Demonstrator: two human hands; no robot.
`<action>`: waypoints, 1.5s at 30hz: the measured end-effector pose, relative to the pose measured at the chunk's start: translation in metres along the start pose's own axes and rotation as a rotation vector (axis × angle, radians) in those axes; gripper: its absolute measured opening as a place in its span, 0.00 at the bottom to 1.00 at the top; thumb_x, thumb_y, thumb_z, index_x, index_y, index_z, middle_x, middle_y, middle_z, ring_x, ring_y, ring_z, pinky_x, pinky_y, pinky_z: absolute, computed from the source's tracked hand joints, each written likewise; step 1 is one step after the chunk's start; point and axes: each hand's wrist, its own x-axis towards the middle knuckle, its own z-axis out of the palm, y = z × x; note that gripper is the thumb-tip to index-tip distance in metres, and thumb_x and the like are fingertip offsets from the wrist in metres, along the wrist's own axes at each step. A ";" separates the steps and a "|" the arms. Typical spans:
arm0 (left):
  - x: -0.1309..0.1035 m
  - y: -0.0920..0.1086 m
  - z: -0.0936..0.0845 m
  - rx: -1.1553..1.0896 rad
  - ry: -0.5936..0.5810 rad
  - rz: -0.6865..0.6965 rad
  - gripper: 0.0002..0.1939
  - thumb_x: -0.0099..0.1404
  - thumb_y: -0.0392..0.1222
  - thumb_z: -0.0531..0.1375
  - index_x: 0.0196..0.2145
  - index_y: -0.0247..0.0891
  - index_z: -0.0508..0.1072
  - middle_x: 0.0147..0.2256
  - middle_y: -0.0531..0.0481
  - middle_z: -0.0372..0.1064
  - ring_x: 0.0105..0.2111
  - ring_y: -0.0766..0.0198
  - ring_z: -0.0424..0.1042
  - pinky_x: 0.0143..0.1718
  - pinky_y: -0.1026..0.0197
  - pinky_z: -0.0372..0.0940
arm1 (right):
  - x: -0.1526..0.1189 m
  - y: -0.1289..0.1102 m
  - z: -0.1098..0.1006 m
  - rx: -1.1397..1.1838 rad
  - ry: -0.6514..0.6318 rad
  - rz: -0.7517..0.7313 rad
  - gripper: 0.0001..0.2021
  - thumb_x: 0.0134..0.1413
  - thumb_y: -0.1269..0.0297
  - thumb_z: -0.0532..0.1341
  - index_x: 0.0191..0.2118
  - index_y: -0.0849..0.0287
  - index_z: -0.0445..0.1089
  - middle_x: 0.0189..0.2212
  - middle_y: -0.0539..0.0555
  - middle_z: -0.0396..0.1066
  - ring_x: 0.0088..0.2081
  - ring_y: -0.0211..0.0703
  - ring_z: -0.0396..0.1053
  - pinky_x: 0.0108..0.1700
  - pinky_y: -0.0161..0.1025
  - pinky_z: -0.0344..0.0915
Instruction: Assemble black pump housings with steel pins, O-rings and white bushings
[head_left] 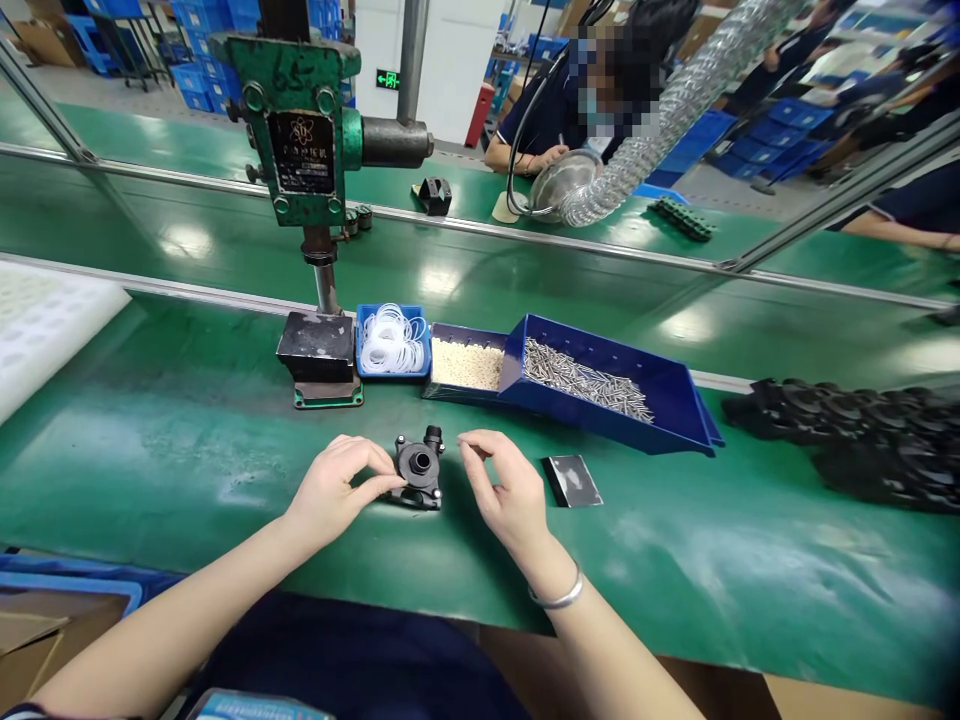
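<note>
A black plastic housing [420, 465] with a round central opening and a short side spout lies on the green bench in front of me. Small pale, shiny pieces sit at several of its corners. My left hand [341, 488] grips its left edge between thumb and fingers. Just right of the housing, apart from it, is my right hand [506, 490], thumb and forefinger drawn together at the tips. Whatever may be between those tips is too small to make out. A small black block [574, 481] rests to the right of that hand.
A green press [304, 130] with a black block [316, 345] at its base stands behind left. Blue bins hold white rings [391, 340], cream-coloured bits [466, 364] and metal pins [589, 380]. Black parts [847, 440] are piled right. A co-worker [540, 130] sits opposite, near a duct [675, 110].
</note>
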 end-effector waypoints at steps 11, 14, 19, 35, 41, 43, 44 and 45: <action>0.003 -0.006 0.001 0.523 0.195 0.620 0.06 0.59 0.40 0.66 0.29 0.40 0.72 0.31 0.68 0.75 0.37 0.88 0.69 0.45 0.74 0.54 | -0.010 0.004 -0.006 0.019 0.045 0.148 0.05 0.66 0.75 0.58 0.43 0.60 0.69 0.35 0.53 0.70 0.37 0.37 0.68 0.41 0.36 0.65; 0.002 -0.006 0.000 0.642 0.212 0.748 0.07 0.58 0.39 0.67 0.28 0.40 0.72 0.33 0.65 0.75 0.39 0.85 0.68 0.48 0.73 0.53 | -0.012 0.004 -0.008 0.014 0.047 0.159 0.04 0.66 0.74 0.58 0.42 0.60 0.69 0.34 0.53 0.70 0.37 0.37 0.68 0.41 0.36 0.66; -0.007 -0.012 -0.014 0.664 0.265 0.604 0.31 0.52 0.57 0.69 0.51 0.46 0.69 0.53 0.53 0.72 0.55 0.74 0.69 0.58 0.69 0.61 | -0.017 0.003 -0.011 0.024 0.055 0.195 0.05 0.67 0.72 0.57 0.44 0.60 0.69 0.36 0.54 0.71 0.36 0.37 0.69 0.40 0.36 0.67; -0.015 -0.013 0.069 -0.013 -0.332 -0.076 0.51 0.58 0.41 0.65 0.69 0.49 0.36 0.49 0.47 0.73 0.46 0.76 0.76 0.63 0.64 0.76 | -0.075 -0.047 0.027 -0.191 0.066 0.387 0.42 0.60 0.60 0.65 0.72 0.60 0.42 0.59 0.67 0.57 0.61 0.56 0.59 0.61 0.56 0.64; -0.010 -0.015 0.076 0.108 -0.367 -0.066 0.44 0.62 0.52 0.59 0.66 0.66 0.34 0.62 0.57 0.62 0.51 0.83 0.74 0.59 0.75 0.75 | -0.093 -0.019 -0.033 -0.378 0.227 0.242 0.43 0.57 0.65 0.67 0.71 0.59 0.45 0.56 0.66 0.63 0.56 0.54 0.64 0.56 0.51 0.68; -0.004 -0.023 0.078 0.188 -0.302 -0.001 0.41 0.62 0.55 0.58 0.66 0.65 0.39 0.57 0.58 0.68 0.50 0.85 0.75 0.54 0.80 0.74 | -0.096 0.005 -0.073 -0.489 0.368 0.276 0.40 0.56 0.63 0.68 0.69 0.59 0.48 0.56 0.66 0.63 0.55 0.53 0.65 0.54 0.49 0.69; -0.001 -0.028 0.079 0.225 -0.275 0.057 0.40 0.61 0.55 0.59 0.66 0.64 0.42 0.55 0.58 0.70 0.48 0.85 0.75 0.51 0.82 0.74 | -0.097 0.022 -0.097 -0.540 0.455 0.340 0.39 0.56 0.60 0.68 0.68 0.59 0.50 0.56 0.65 0.63 0.55 0.53 0.66 0.52 0.48 0.70; 0.001 -0.032 0.081 0.263 -0.244 0.124 0.40 0.60 0.56 0.61 0.65 0.63 0.46 0.54 0.58 0.71 0.46 0.85 0.76 0.49 0.83 0.74 | -0.099 0.042 -0.121 -0.575 0.535 0.431 0.36 0.56 0.57 0.68 0.65 0.60 0.53 0.56 0.65 0.63 0.53 0.52 0.67 0.50 0.46 0.70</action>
